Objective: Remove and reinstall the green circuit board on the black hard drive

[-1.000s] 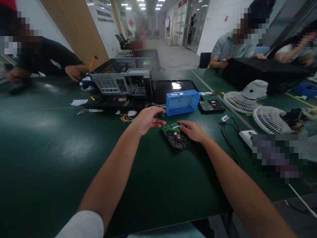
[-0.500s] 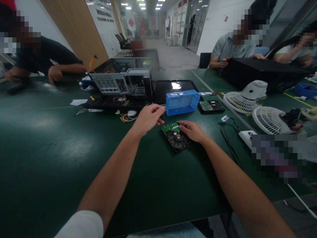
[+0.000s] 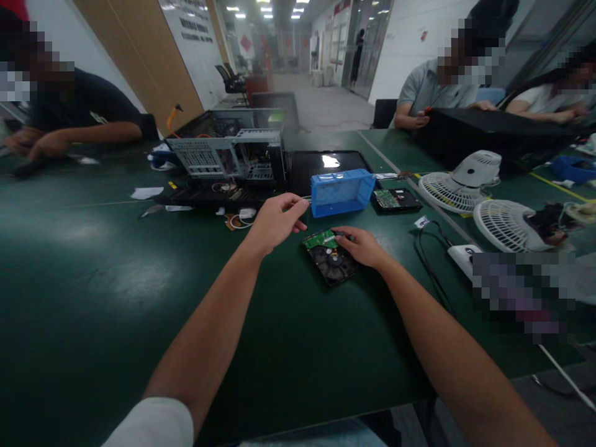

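Note:
A hard drive [image 3: 331, 264] lies on the table with its green circuit board facing up. My right hand [image 3: 361, 245] is closed on its upper right edge, fingertips resting by the board. My left hand [image 3: 279, 220] hovers just left of a blue plastic bin [image 3: 342, 205], with thumb and forefinger pinched together. Whatever sits in that pinch, if anything, is too small to make out. The bin is tipped on its side, its opening toward me. Right of the bin lies another hard drive [image 3: 397, 200], also board side up.
An opened computer case [image 3: 223, 155] stands at the back left, beside a black panel [image 3: 302, 171]. White fan parts [image 3: 505, 225] and a power strip [image 3: 460, 253] with a black cable lie on the right. Several people sit around the green table [image 3: 116, 267], one behind a black box [image 3: 484, 139].
My two hands and the hard drive stay almost where they were. The person at the left has drawn one hand leftward, toward the other.

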The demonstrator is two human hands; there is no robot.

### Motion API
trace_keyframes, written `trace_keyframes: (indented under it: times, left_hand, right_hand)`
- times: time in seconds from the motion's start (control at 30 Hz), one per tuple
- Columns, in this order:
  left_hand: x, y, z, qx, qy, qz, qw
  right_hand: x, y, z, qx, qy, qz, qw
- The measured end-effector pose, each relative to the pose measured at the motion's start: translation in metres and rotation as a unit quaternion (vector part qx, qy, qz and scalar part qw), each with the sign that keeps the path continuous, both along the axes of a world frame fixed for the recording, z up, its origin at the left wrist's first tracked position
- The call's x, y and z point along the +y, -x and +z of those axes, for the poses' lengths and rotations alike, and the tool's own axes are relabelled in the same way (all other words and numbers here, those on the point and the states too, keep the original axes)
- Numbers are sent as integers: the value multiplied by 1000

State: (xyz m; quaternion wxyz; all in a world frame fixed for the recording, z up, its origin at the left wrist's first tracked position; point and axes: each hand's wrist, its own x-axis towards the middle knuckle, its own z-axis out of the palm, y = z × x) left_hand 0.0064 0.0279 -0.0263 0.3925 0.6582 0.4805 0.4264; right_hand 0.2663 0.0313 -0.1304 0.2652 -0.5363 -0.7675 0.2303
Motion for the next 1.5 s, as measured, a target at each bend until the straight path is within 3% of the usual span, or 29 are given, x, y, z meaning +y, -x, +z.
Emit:
trace_keyframes:
  times: [1.5]
  left_hand:
    - [-1,5,3,5,32,-33,999]
  right_hand:
    - [0,0,0,-1,0,-2,1000]
